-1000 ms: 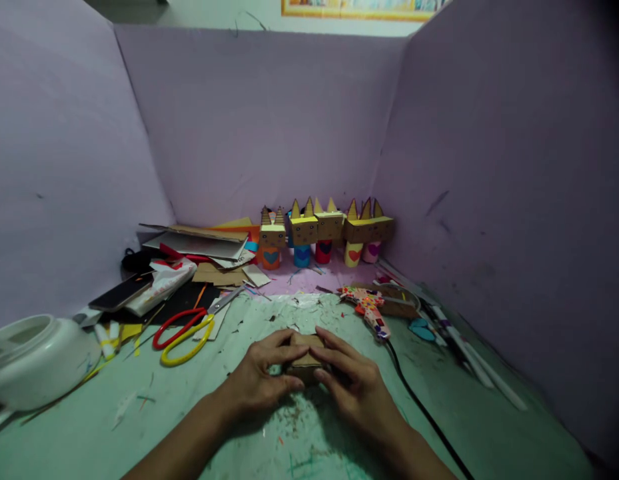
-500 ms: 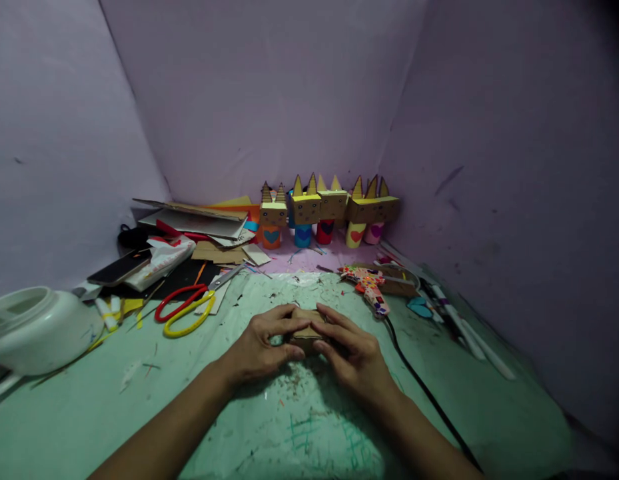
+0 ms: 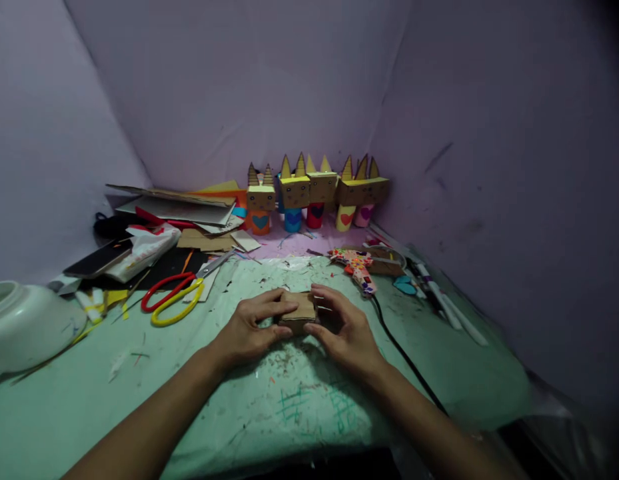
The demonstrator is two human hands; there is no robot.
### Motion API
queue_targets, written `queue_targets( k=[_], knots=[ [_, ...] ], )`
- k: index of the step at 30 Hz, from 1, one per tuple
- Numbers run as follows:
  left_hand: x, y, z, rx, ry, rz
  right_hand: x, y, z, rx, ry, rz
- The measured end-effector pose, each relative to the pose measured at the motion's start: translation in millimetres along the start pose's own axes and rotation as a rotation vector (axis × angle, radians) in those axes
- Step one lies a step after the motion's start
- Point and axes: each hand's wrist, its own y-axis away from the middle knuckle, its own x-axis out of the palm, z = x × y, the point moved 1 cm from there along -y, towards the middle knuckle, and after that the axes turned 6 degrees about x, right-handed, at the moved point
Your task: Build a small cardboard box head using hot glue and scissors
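A small brown cardboard box (image 3: 300,308) sits on the green table cover between my two hands. My left hand (image 3: 256,327) grips its left side, the index finger lying on top and the thumb at the front edge. At the right side, my right hand (image 3: 346,330) holds the box with the thumb on the front corner and the fingertips at the back corner. Its fingers are curved, with a gap between palm and box. The undersides of both hands are hidden.
Red-and-yellow-handled scissors (image 3: 176,297) lie left, near a white pot (image 3: 34,327) and stacked cardboard (image 3: 204,239). Several cardboard figures (image 3: 294,193) with pointed ears stand at the back. Right are a flower-patterned glue gun (image 3: 358,268), its black cord (image 3: 399,350) and markers (image 3: 439,293).
My right fingers have lifted off the top of the box to its right side, uncovering more of the top. The whole view has shifted slightly, with the table's front edge now showing.
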Motion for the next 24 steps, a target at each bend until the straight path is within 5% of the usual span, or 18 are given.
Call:
queue_targets(
  k=[6,15,24],
  knots=[
    [-1.7,0.1,-1.6,-0.047,-0.029,-0.002,-0.8,-0.1,9.7,0.034,0.010,-0.078],
    [-2.3,-1.4,1.7,0.017,-0.014,-0.010,7.4,-0.1,5.3,0.416,-0.156,-0.130],
    [-1.9,1.8,5.3,0.071,-0.061,0.012,2.4,-0.5,11.2,0.094,-0.019,-0.124]
  ],
)
